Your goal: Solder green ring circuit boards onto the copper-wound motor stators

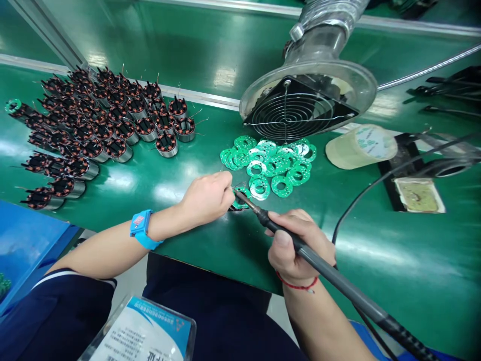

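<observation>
- Left hand (pixel 206 198): fingers pinched shut, touching a ring board (pixel 242 193) just below the board pile (pixel 270 160); what they pinch is unclear.
- Right hand (pixel 296 245): fingers wrapped around the iron (pixel 338 281), tip on that board.

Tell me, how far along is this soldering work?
Early, it seems. Done: one wound coil at far left already wears a green ring. In hand: the right hand holds the soldering iron, tip on a ring board pinched by the left hand. Left: the ring pile and rows of bare coils.
</observation>
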### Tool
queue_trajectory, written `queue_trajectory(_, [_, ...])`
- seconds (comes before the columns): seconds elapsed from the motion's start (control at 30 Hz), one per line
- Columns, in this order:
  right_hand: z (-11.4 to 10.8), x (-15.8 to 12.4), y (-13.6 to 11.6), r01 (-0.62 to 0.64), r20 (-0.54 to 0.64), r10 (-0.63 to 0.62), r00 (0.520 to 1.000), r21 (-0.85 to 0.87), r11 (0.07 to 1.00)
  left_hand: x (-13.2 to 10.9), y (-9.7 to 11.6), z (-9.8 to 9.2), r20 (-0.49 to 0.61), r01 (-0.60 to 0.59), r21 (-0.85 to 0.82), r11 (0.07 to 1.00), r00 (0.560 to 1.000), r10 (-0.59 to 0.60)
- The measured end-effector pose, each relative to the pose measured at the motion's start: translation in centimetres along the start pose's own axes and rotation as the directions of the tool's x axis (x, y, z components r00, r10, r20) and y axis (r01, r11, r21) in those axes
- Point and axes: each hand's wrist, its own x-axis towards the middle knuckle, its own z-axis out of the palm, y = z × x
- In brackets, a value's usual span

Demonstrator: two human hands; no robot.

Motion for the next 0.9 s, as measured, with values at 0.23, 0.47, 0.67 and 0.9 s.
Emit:
queue_trajectory(0.23, [0.5, -0.6, 0.1, -0.065, -0.126, 0.065, 0.99, 0.008, 0.998, 0.1, 0.5, -0.2, 0.025, 0.022, 0.102, 0.995, 0.999, -0.024])
queue_trajectory(0.47, [1.4, 0.2, 0.3, -0.332, 0.093, 0.342, 0.935, -0.11, 0.937, 0.3, 0.3, -0.1, -0.001, 0.063, -0.06, 0.996, 0.998, -0.063])
queue_trajectory(0.67, [1.6, 0.2, 0.9, -0.354, 0.265, 0.392, 0.881, -0.182, 0.918, 0.2, -1.1, -0.7, 0.059, 0.06, -0.456, 0.888, 0.998, -0.037])
queue_trajectory(0.9, [1.9, 0.0, 0.9, -0.352, 0.232, 0.374, 0.898, -0.131, 0.927, -0.8, -0.9, -0.2, 0.16, -0.151, -0.253, 0.956, 0.968, 0.196])
